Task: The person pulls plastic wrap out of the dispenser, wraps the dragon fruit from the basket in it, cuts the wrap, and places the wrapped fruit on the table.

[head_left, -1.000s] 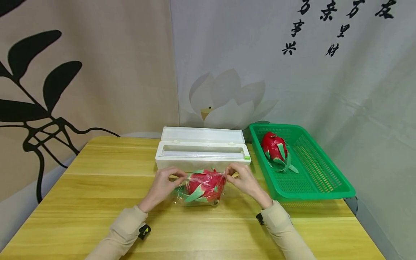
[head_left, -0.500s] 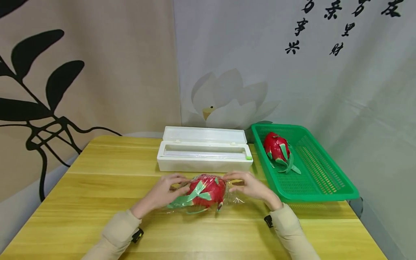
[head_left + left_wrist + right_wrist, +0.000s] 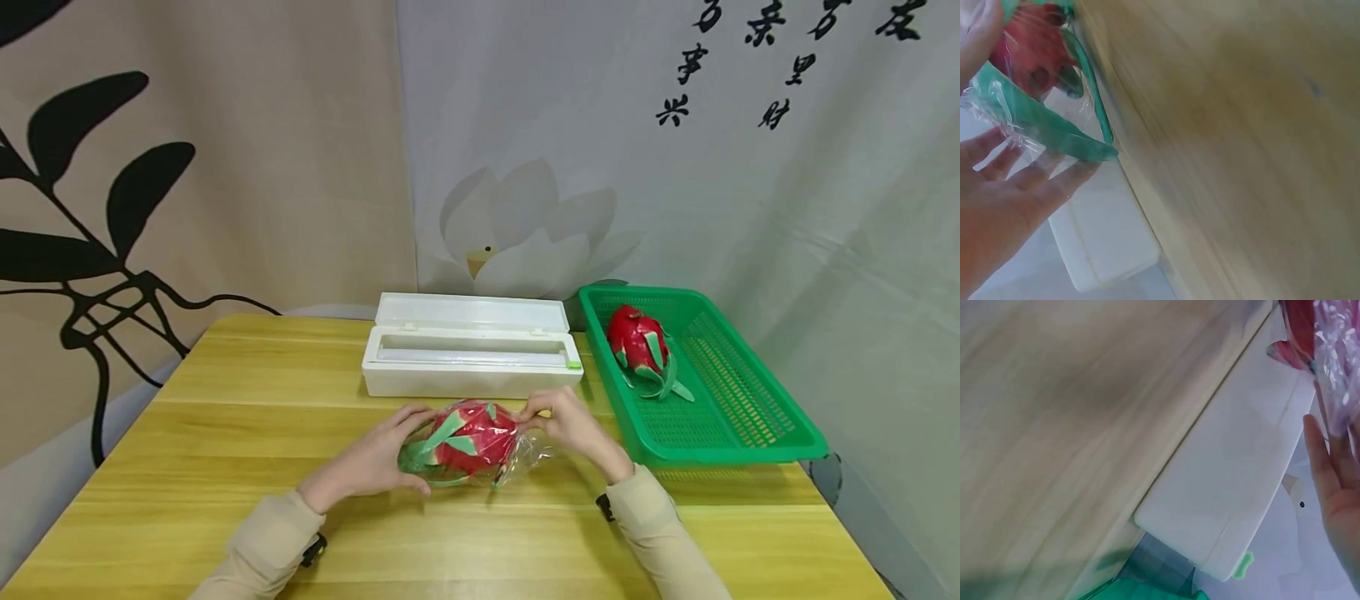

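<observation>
A red dragon fruit (image 3: 474, 442) with green scales lies on its side, covered in clear plastic wrap (image 3: 531, 452). My left hand (image 3: 375, 460) cups its green-tipped left end, thumb in front and fingers behind. In the left wrist view, the fingers (image 3: 1044, 178) spread along the wrapped green scales. At the other end, my right hand (image 3: 566, 423) pinches the loose wrap bunched beside the fruit. Crinkled film hangs over the right fingertips in the right wrist view, where the fruit (image 3: 1300, 328) shows only partly.
Behind the fruit stands a white cling film dispenser (image 3: 472, 385), lid raised, with a roll inside. On the right, a green plastic basket (image 3: 738, 457) holds another dragon fruit (image 3: 637, 337). The wooden table (image 3: 465, 542) meets a printed curtain at the back.
The fruit has been turned, so its green scales now face differently. My left hand has shifted from the wrap's edge to round the left end; the right has gone from spread fingers to a pinch.
</observation>
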`<action>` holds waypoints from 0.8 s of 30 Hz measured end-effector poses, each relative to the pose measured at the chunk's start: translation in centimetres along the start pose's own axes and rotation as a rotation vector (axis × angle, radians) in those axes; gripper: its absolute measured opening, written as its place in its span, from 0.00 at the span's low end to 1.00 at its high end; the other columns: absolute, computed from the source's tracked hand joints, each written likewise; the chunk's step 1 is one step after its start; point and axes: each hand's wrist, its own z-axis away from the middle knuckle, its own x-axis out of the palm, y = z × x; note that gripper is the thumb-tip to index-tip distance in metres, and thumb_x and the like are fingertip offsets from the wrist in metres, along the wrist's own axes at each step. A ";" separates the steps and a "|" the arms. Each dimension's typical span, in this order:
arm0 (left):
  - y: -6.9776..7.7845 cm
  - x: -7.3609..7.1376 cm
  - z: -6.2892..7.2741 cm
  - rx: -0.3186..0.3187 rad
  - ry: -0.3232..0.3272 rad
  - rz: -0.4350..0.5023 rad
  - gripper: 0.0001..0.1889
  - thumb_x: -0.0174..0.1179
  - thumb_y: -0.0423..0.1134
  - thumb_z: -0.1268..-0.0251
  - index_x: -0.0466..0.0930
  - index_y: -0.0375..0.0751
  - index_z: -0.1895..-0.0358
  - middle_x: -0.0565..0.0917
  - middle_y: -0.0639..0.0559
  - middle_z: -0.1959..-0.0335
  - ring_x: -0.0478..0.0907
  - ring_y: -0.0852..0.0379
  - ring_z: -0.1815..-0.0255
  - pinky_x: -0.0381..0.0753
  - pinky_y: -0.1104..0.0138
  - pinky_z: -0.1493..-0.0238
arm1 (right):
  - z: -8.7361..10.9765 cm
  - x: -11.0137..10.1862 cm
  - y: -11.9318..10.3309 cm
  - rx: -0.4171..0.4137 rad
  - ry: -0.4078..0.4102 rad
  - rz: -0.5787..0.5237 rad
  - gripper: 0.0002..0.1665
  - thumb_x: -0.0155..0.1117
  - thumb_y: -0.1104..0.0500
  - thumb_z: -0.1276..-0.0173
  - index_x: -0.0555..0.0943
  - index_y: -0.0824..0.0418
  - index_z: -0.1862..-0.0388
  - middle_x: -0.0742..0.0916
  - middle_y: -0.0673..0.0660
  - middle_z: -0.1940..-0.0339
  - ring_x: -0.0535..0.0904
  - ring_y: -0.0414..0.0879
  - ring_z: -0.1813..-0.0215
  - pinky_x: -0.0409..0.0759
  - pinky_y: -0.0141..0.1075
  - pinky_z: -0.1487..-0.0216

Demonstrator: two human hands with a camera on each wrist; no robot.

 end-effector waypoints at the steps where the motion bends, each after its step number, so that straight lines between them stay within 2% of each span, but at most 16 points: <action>1: 0.0 0.0 0.0 -0.007 0.003 0.006 0.54 0.76 0.53 0.62 0.58 0.41 0.28 0.62 0.42 0.29 0.64 0.35 0.32 0.69 0.39 0.37 | -0.1 0.0 0.0 -0.001 0.005 0.002 0.05 0.72 0.70 0.51 0.87 0.63 0.74 0.88 0.55 0.74 0.86 0.46 0.69 0.85 0.31 0.61; 5: -0.2 0.0 -0.1 -0.016 0.010 0.032 0.51 0.75 0.53 0.59 0.59 0.42 0.29 0.63 0.41 0.29 0.65 0.35 0.33 0.70 0.39 0.39 | -0.2 -0.1 0.2 0.005 0.002 0.002 0.04 0.70 0.71 0.48 0.87 0.64 0.74 0.89 0.57 0.74 0.86 0.46 0.69 0.84 0.29 0.61; 8: -0.4 0.0 -0.1 -0.010 0.013 0.057 0.49 0.73 0.52 0.55 0.58 0.43 0.28 0.65 0.40 0.30 0.66 0.36 0.34 0.72 0.41 0.40 | 0.0 -0.4 0.3 0.000 -0.036 0.008 0.07 0.67 0.72 0.44 0.87 0.65 0.67 0.89 0.57 0.70 0.86 0.47 0.65 0.85 0.30 0.60; 12: -0.7 0.1 -0.3 0.013 0.011 0.073 0.48 0.71 0.48 0.51 0.55 0.45 0.27 0.67 0.39 0.31 0.69 0.38 0.35 0.73 0.43 0.40 | 0.8 -1.2 0.3 0.005 -0.151 0.033 0.16 0.63 0.70 0.39 0.84 0.64 0.52 0.89 0.58 0.56 0.85 0.50 0.54 0.84 0.38 0.52; 15: -0.8 0.2 -0.5 0.028 0.006 0.076 0.48 0.69 0.47 0.48 0.52 0.47 0.25 0.65 0.39 0.30 0.68 0.38 0.35 0.74 0.44 0.40 | 1.3 -1.8 0.4 0.063 -0.248 0.021 0.23 0.65 0.65 0.38 0.79 0.61 0.42 0.85 0.58 0.46 0.81 0.53 0.44 0.81 0.44 0.44; 17: -0.7 0.2 -0.6 0.023 -0.002 0.083 0.49 0.69 0.49 0.48 0.49 0.48 0.25 0.64 0.40 0.28 0.67 0.38 0.33 0.73 0.43 0.40 | 1.6 -1.9 0.4 0.094 -0.281 0.021 0.27 0.66 0.62 0.39 0.77 0.59 0.39 0.83 0.57 0.42 0.79 0.54 0.40 0.79 0.46 0.41; 20: -0.4 0.3 -0.7 0.010 -0.015 0.095 0.52 0.70 0.53 0.49 0.47 0.51 0.24 0.60 0.42 0.26 0.64 0.38 0.31 0.69 0.41 0.37 | 1.7 -1.7 0.5 0.084 -0.257 0.044 0.30 0.70 0.61 0.44 0.78 0.59 0.40 0.84 0.56 0.43 0.81 0.52 0.43 0.80 0.45 0.42; 24: -0.1 0.3 -0.9 0.004 -0.012 0.086 0.54 0.72 0.55 0.54 0.47 0.57 0.24 0.59 0.43 0.26 0.63 0.38 0.30 0.67 0.40 0.36 | 1.4 -1.0 0.6 0.025 -0.138 0.089 0.25 0.74 0.64 0.48 0.82 0.61 0.49 0.88 0.55 0.54 0.85 0.47 0.54 0.83 0.42 0.50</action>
